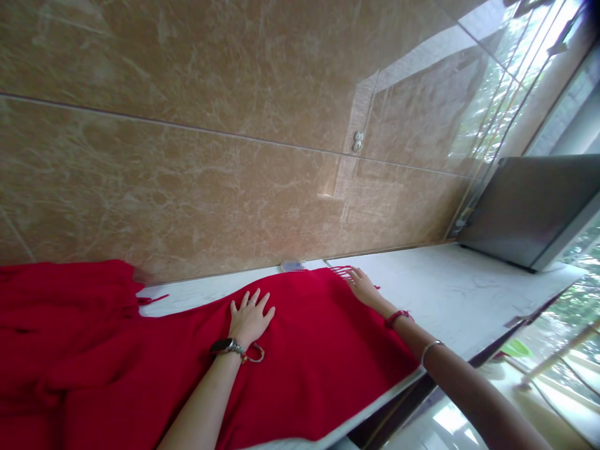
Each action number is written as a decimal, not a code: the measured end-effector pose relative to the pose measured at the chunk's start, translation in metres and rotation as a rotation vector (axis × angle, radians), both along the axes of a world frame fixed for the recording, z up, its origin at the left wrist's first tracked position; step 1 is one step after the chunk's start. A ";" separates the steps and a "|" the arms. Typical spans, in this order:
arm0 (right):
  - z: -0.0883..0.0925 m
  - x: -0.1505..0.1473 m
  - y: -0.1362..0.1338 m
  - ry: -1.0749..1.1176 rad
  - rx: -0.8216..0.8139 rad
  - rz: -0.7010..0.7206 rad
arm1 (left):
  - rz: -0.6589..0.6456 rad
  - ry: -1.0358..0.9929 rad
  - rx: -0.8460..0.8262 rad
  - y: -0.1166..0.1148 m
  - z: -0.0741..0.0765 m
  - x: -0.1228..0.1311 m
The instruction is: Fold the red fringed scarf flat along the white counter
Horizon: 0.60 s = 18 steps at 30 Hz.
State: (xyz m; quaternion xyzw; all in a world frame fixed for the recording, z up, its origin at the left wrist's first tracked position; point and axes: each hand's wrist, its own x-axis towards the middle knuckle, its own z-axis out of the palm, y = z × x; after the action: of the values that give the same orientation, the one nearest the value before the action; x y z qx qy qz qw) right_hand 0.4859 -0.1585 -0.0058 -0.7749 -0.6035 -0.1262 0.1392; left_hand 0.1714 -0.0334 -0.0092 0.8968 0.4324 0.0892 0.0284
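Note:
A red fringed cloth point(300, 350) lies spread over a white counter point(450, 294), bunched in folds at the left. My left hand point(250, 319) rests flat on the middle of the cloth with fingers spread; a dark watch and a bracelet sit on that wrist. My right hand point(363, 286) lies with fingers stretched out on the cloth's far right corner, at the fringe. Red and silver bands circle the right wrist.
A brown marble-tiled wall point(210, 156) with a small white socket point(357, 141) rises behind the counter. A grey box-like appliance point(529, 209) stands on the counter at the right. A window with greenery outside fills the right edge.

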 end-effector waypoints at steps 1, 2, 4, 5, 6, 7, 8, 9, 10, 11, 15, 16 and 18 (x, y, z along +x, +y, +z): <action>-0.002 -0.016 -0.003 0.005 -0.001 0.017 | -0.004 -0.001 0.000 0.000 0.000 0.000; -0.004 -0.033 -0.006 0.012 -0.013 0.054 | -0.008 -0.002 0.002 0.000 0.000 0.000; -0.006 -0.069 -0.014 0.029 -0.057 0.180 | -0.017 -0.004 0.006 0.001 0.000 0.000; -0.006 -0.085 -0.018 0.050 -0.093 0.301 | -0.022 -0.003 0.007 0.001 0.000 0.000; -0.006 -0.099 -0.021 0.073 -0.125 0.386 | -0.026 -0.004 0.009 0.001 -0.001 0.000; -0.005 -0.109 -0.024 0.097 -0.155 0.435 | -0.030 -0.004 0.011 0.001 -0.001 -0.001; -0.004 -0.116 -0.026 0.121 -0.179 0.461 | -0.034 -0.004 0.015 0.001 -0.001 -0.001; -0.003 -0.121 -0.027 0.139 -0.192 0.456 | -0.038 -0.006 0.022 0.000 -0.001 -0.002; -0.003 -0.122 -0.026 0.153 -0.194 0.440 | -0.042 -0.007 0.037 -0.001 0.000 -0.004; -0.004 -0.121 -0.025 0.164 -0.186 0.426 | -0.048 -0.009 0.058 -0.003 0.001 -0.005; -0.008 -0.112 -0.020 0.200 -0.110 0.429 | -0.164 0.004 0.163 -0.015 0.018 -0.010; -0.009 -0.110 -0.019 0.212 -0.088 0.438 | -0.206 0.014 0.166 -0.019 0.024 -0.011; -0.010 -0.108 -0.019 0.242 -0.033 0.453 | -0.281 0.043 0.138 -0.029 0.038 -0.013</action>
State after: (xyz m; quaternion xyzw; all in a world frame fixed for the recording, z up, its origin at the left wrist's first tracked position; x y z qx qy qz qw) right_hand 0.3776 -0.1780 -0.0157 -0.6315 -0.7427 0.0116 0.2225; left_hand 0.1580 -0.0622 0.0284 0.9501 0.2959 0.0945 -0.0305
